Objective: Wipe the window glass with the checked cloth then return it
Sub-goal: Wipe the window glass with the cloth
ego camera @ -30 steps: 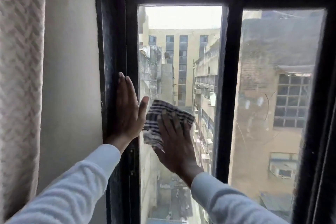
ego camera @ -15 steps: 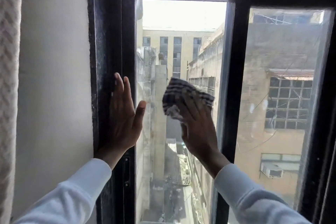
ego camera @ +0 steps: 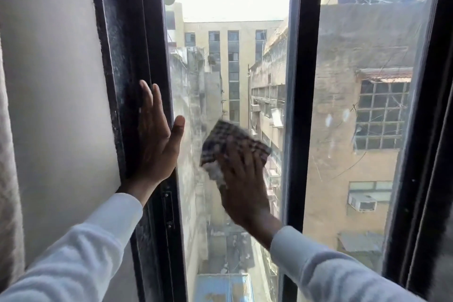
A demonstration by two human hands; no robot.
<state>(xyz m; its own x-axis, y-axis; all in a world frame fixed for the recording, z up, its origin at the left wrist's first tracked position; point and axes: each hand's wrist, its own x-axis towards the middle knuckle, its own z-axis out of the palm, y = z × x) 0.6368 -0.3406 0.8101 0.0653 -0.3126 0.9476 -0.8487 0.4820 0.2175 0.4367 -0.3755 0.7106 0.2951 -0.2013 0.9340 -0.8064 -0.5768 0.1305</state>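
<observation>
The checked cloth [ego camera: 226, 138], dark and white, is pressed flat against the left pane of window glass [ego camera: 230, 61] at mid height. My right hand [ego camera: 242, 184] lies spread over the cloth's lower part, palm holding it to the glass, and looks blurred. My left hand [ego camera: 154, 140] rests flat on the black window frame [ego camera: 127, 81] at the pane's left edge, fingers straight and together, thumb sticking out over the glass, holding nothing. Both arms wear white sleeves.
A black upright bar [ego camera: 305, 105] divides the left pane from a smudged right pane [ego camera: 367, 81]. A pale wall [ego camera: 56, 93] and a curtain edge [ego camera: 8, 179] stand to the left. Buildings show through the glass.
My right hand with the cloth rose and slid right across the pane, then came back down a little toward the middle. My left hand stayed on the frame. The view tilted slightly.
</observation>
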